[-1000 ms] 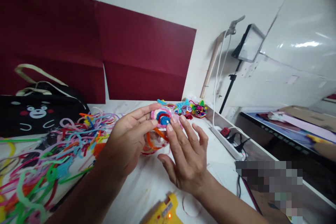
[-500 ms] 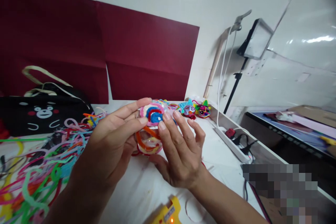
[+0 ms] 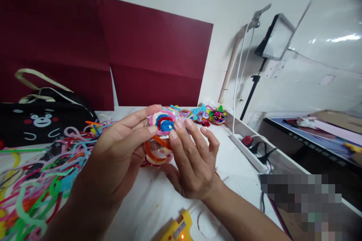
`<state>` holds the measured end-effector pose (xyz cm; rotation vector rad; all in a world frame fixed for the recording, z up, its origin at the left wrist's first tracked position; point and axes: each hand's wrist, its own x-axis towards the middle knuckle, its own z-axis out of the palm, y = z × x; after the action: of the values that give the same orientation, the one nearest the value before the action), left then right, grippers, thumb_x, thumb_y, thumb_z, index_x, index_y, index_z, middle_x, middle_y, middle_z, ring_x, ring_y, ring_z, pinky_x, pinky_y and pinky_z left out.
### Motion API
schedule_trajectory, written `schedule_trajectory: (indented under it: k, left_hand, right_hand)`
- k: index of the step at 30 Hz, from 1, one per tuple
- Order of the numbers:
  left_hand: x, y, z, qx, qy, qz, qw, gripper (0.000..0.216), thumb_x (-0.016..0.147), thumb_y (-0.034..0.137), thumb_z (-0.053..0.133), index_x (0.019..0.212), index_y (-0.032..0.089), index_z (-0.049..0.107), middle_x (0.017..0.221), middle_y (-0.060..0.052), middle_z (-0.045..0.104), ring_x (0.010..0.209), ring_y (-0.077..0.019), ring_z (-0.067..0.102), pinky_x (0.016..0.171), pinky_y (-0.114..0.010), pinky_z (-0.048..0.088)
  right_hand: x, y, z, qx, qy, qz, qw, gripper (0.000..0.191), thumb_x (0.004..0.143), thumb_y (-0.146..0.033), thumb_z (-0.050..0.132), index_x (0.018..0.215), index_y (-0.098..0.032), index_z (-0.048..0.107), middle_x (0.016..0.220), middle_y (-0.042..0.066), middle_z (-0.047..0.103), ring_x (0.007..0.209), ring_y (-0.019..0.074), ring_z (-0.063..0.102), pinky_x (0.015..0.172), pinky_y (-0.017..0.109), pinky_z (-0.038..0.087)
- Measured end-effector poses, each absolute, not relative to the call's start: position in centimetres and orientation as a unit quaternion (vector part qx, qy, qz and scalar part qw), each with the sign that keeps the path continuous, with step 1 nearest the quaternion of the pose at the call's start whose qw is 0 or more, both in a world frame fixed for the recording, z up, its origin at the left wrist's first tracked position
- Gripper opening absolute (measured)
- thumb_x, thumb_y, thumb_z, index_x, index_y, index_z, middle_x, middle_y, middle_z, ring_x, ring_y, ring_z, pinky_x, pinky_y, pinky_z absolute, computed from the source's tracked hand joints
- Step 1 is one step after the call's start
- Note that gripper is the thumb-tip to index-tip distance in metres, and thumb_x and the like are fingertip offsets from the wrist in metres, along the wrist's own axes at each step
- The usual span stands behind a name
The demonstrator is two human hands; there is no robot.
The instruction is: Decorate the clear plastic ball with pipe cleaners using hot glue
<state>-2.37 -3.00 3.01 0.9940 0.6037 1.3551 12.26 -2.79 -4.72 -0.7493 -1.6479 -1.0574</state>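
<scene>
Above the white tabletop (image 3: 158,199), roughly mid-frame, sits a round fuzzy disc (image 3: 161,121) of coiled pipe cleaner: blue centre, then red, white and pink rings working outward. Just below it, and touching or nearly so, hangs a second round piece (image 3: 157,151), clear or glossy with orange strands looped across it; whether the two are joined cannot be told.

Hidden or unclear: the disc's right edge is covered by fingertips, and its back face is not visible. The lower piece is partly behind both hands, so its full outline is lost. A yellow tool (image 3: 177,229) with a small lit orange lamp is cut off by the bottom edge. A pixelated block covers part of the lower right.

Left hand (image 3: 118,158): fingers extended and drawn together, thumb and forefinger pinching the disc's left rim. Right hand (image 3: 192,165): fingers spread and loosely fanned, index and middle fingertips (image 3: 178,123) resting on the disc's right side; not closed around anything.

Surroundings: a tangle of loose coloured pipe cleaners (image 3: 42,180) lies left on the tabletop, a black bear-face bag (image 3: 39,120) behind it, small finished figures (image 3: 207,116) beyond the disc, and a white power strip (image 3: 249,152) to the right.
</scene>
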Motion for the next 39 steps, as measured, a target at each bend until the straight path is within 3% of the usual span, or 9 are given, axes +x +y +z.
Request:
schedule_trajectory:
  k: [5, 14, 19, 29, 39]
  left_hand:
    - [-2.25, -2.95, 2.92, 0.436, 0.27, 0.591, 0.623, 0.039, 0.076, 0.011, 0.076, 0.114, 0.015, 0.071, 0.085, -0.004, 0.079, 0.076, -0.0151, 0.073, 0.068, -0.018, 0.058]
    - [-2.59, -3.13, 2.73, 0.44, 0.253, 0.588, 0.63, 0.036, 0.079, 0.011, 0.075, 0.114, 0.014, 0.07, 0.091, -0.007, 0.08, 0.078, -0.0152, 0.074, 0.071, -0.018, 0.059]
    - [-2.57, -3.02, 2.64, 0.432, 0.241, 0.59, 0.638, 0.033, 0.078, 0.009, 0.075, 0.11, 0.016, 0.073, 0.085, -0.004, 0.079, 0.073, -0.012, 0.072, 0.068, -0.015, 0.057]
    - [-2.66, -2.9, 2.39, 0.453, 0.244, 0.587, 0.625, 0.036, 0.074, 0.014, 0.076, 0.11, 0.015, 0.072, 0.092, -0.01, 0.079, 0.075, -0.0196, 0.075, 0.067, -0.024, 0.06]
    - [-2.58, -3.09, 2.55, 0.437, 0.249, 0.588, 0.633, 0.039, 0.074, 0.01, 0.073, 0.113, 0.015, 0.07, 0.091, -0.009, 0.079, 0.074, -0.0175, 0.075, 0.067, -0.022, 0.06]
  right_hand:
    - [12.21, -2.89, -4.77, -0.318, -0.672, -0.446, 0.498, 0.041, 0.105, -0.035, 0.038, 0.123, -0.01, 0.065, 0.127, 0.016, 0.072, 0.138, 0.0266, 0.053, 0.11, 0.047, 0.042]
    - [12.06, -2.81, -4.83, -0.309, -0.678, -0.437, 0.505, 0.041, 0.105, -0.032, 0.037, 0.124, -0.005, 0.062, 0.126, 0.02, 0.071, 0.136, 0.0314, 0.055, 0.105, 0.05, 0.043]
    - [12.1, -2.75, -5.15, -0.309, -0.68, -0.433, 0.505, 0.041, 0.102, -0.031, 0.042, 0.129, -0.005, 0.06, 0.129, 0.02, 0.07, 0.138, 0.031, 0.052, 0.107, 0.05, 0.041]
    - [12.16, -2.93, -5.45, -0.307, -0.687, -0.426, 0.503, 0.043, 0.101, -0.029, 0.044, 0.134, -0.005, 0.056, 0.129, 0.021, 0.069, 0.14, 0.0321, 0.05, 0.108, 0.052, 0.039]
    - [12.02, -2.93, -5.57, -0.305, -0.687, -0.423, 0.506, 0.046, 0.1, -0.028, 0.046, 0.139, -0.003, 0.054, 0.132, 0.022, 0.067, 0.139, 0.0337, 0.051, 0.11, 0.053, 0.038]
